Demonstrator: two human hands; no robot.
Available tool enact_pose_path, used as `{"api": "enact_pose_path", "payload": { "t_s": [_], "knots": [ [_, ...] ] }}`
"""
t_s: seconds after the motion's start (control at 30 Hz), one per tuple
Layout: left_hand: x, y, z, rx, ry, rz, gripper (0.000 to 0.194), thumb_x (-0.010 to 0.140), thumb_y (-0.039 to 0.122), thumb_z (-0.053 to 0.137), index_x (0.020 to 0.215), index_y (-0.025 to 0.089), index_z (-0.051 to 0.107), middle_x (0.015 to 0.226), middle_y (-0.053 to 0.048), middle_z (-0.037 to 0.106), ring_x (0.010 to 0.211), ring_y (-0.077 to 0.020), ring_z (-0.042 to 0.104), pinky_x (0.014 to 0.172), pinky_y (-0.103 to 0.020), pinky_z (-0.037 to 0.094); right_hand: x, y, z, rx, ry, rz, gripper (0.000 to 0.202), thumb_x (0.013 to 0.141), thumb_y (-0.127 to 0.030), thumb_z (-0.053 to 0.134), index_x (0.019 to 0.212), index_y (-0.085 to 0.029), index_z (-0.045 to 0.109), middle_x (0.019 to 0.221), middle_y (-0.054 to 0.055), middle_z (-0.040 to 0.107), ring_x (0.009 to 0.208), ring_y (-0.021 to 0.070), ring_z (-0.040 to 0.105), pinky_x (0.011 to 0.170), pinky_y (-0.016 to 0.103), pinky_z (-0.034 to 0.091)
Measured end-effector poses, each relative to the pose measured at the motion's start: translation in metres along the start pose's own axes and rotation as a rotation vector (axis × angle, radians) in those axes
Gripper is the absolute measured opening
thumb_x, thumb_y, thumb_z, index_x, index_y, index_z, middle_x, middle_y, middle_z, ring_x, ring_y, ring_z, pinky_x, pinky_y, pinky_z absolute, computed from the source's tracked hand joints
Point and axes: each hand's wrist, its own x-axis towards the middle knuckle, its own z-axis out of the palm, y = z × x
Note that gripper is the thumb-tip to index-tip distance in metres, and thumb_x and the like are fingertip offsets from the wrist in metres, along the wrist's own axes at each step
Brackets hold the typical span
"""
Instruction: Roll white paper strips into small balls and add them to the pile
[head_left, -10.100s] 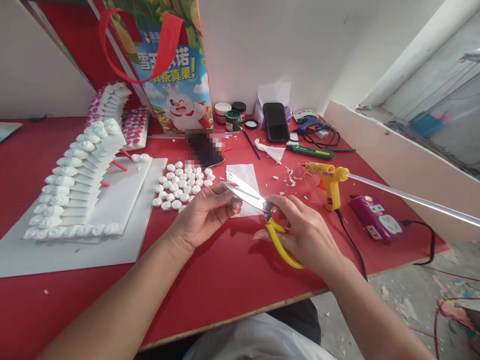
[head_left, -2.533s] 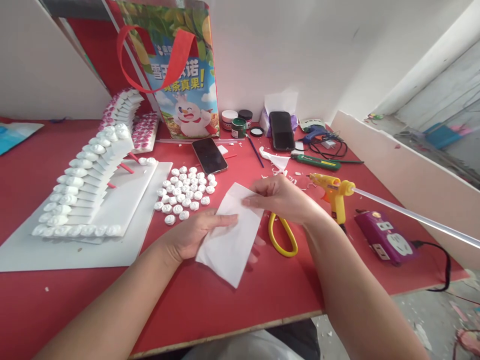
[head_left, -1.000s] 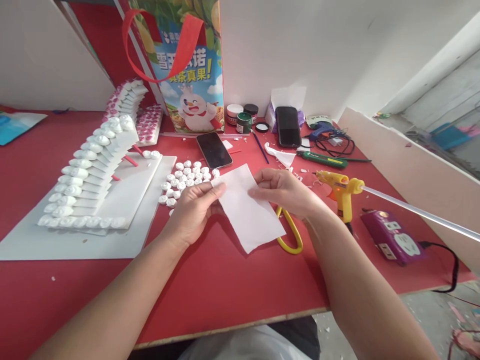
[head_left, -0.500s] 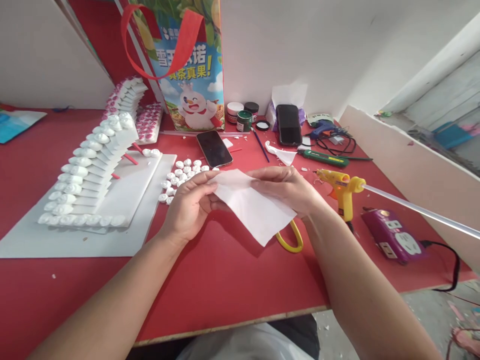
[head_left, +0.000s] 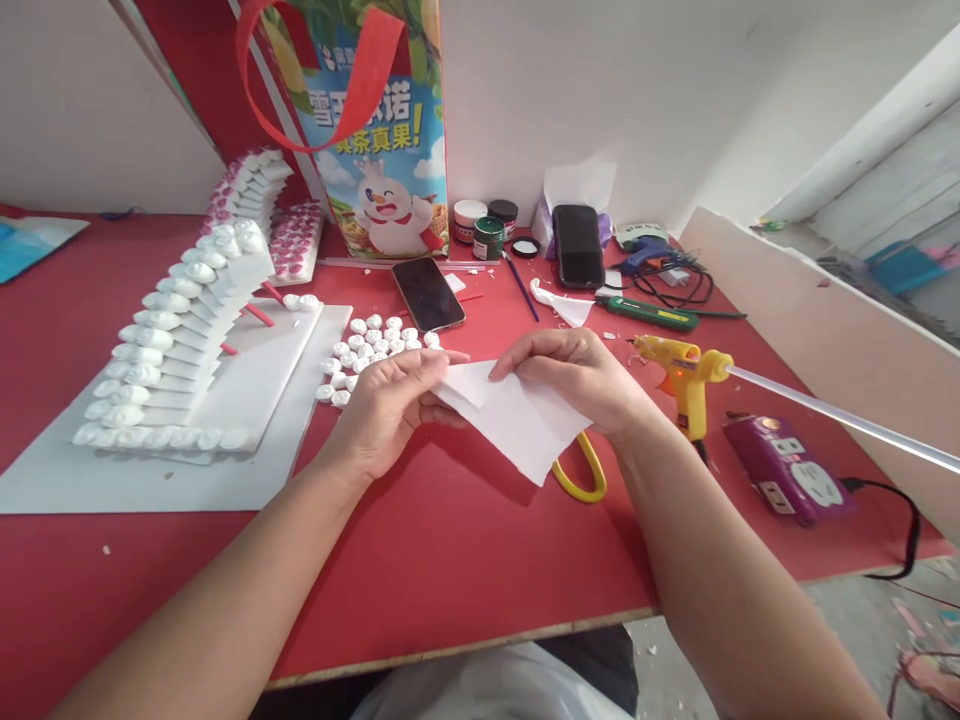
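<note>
A white sheet of tissue paper spans the space between my hands, its upper left edge folded over in a narrow strip. My left hand pinches the left corner between thumb and fingers. At the upper edge, my right hand has its fingers curled on the paper. Beyond my left hand lie several small white rolled rosettes. A yellow scissor-like handle shows partly beneath the paper and my right hand.
On the left, a white board bears a curved model edged with rosettes. A yellow glue gun and purple power block sit right. A phone, paint jars and a printed bag stand or lie behind.
The paper's upper left edge is now folded over. My right hand's fingers have curled further down onto the sheet, and the paper's lower corner has shifted slightly right.
</note>
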Motion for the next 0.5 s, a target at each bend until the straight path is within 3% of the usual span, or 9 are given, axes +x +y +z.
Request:
{"api": "enact_pose_path", "payload": {
  "t_s": [0.1, 0.17, 0.27, 0.4, 0.5],
  "knots": [
    [0.001, -0.002, 0.000, 0.047, 0.011, -0.002, 0.028, 0.076, 0.032, 0.086, 0.097, 0.015, 0.079, 0.076, -0.003, 0.076, 0.063, -0.0162, 0.070, 0.059, -0.026, 0.061, -0.001, 0.000, -0.003, -0.045, -0.004, -0.046, 0.017, 0.078, -0.022, 0.061, 0.081, -0.018, 0.077, 0.066, 0.001, 0.066, 0.051, 0.0117, 0.056, 0.046, 0.024, 0.040],
    [0.001, -0.003, 0.000, 0.065, 0.037, 0.035, 0.026, 0.077, 0.033, 0.085, 0.095, 0.016, 0.078, 0.078, -0.003, 0.077, 0.063, -0.0165, 0.070, 0.060, -0.028, 0.061, -0.002, 0.001, -0.005, -0.037, 0.003, -0.063, 0.021, 0.082, -0.027, 0.066, 0.098, -0.020, 0.077, 0.077, 0.001, 0.071, 0.059, 0.0137, 0.062, 0.051, 0.024, 0.045],
    [0.001, -0.003, 0.002, 0.131, 0.068, 0.096, 0.025, 0.078, 0.035, 0.084, 0.094, 0.017, 0.078, 0.078, -0.002, 0.077, 0.063, -0.0180, 0.071, 0.061, -0.029, 0.061, 0.000, 0.003, -0.005, -0.036, -0.016, 0.004, 0.044, 0.081, -0.040, 0.078, 0.121, -0.025, 0.070, 0.088, 0.003, 0.076, 0.070, 0.0182, 0.069, 0.056, 0.026, 0.050],
    [0.000, -0.004, 0.002, 0.226, 0.112, 0.156, 0.024, 0.079, 0.038, 0.085, 0.093, 0.020, 0.078, 0.066, 0.000, 0.074, 0.054, -0.0178, 0.069, 0.058, -0.029, 0.059, 0.004, 0.008, 0.000, -0.055, -0.023, 0.070, 0.041, 0.068, -0.039, 0.089, 0.100, -0.019, 0.075, 0.078, 0.004, 0.075, 0.065, 0.0199, 0.069, 0.054, 0.028, 0.051],
    [0.000, -0.004, 0.002, 0.227, 0.107, 0.161, 0.024, 0.079, 0.037, 0.085, 0.095, 0.020, 0.079, 0.060, 0.000, 0.072, 0.052, -0.0195, 0.070, 0.056, -0.029, 0.057, 0.005, 0.011, 0.001, -0.001, 0.021, 0.042, 0.029, 0.069, -0.035, 0.086, 0.091, -0.016, 0.080, 0.070, 0.002, 0.073, 0.058, 0.0166, 0.064, 0.051, 0.028, 0.048]
  ]
}}
